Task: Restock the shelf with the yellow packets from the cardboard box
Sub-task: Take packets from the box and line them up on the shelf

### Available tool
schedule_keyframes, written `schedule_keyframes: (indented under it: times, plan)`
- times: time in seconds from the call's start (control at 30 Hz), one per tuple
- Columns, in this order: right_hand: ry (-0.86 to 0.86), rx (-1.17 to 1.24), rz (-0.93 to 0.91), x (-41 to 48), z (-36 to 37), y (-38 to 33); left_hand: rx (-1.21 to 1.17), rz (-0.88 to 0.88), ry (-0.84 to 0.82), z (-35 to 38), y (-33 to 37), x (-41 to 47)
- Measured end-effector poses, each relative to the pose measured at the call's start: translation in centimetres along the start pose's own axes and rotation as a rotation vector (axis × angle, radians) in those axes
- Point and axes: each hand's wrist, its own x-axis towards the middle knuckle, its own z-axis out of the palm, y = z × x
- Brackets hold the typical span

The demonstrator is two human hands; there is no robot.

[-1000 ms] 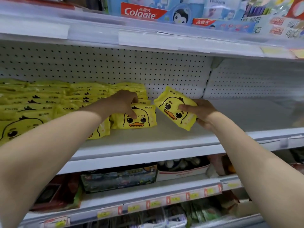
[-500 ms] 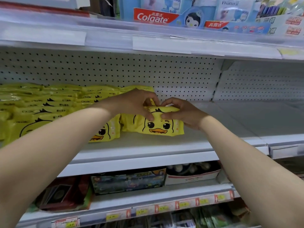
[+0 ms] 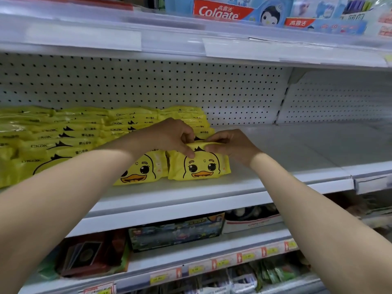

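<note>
rows of yellow packets [image 3: 63, 132] fill the left of the white shelf [image 3: 191, 196]. the left arm reaches in from the lower left, and the left hand [image 3: 171, 134] curls over the top edge of the front packet [image 3: 199, 166], thumb pressed on its face. the right hand [image 3: 231, 145] pinches the same top edge. the front packet stands upright on the shelf, touching the neighbouring packet [image 3: 142, 170] on its left. a second ago the right hand alone held it tilted in the air, further right.
</note>
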Motion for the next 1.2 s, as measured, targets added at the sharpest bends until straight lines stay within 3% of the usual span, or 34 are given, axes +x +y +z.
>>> schedule_keyframes:
  times: [0.33, 0.6, 0.9, 1.2]
  plan:
    - [0.303, -0.171, 0.083, -1.8, 2.4, -1.0, -0.069, 0.051, 0.043, 0.9, -1.3, -0.1]
    - [0.404, -0.341, -0.015, -4.6, 1.9, -2.6, -0.108, 0.031, 0.256, 0.7, -1.1, -3.8]
    - [0.165, -0.545, -0.051, -10.3, 5.8, -7.2, -0.068, -0.189, 0.353, -0.3, 1.0, -15.2]
    - [-0.178, -0.571, -0.112, -20.5, 14.6, -8.6, -0.064, -0.519, 0.318, 6.0, 1.2, -32.5]
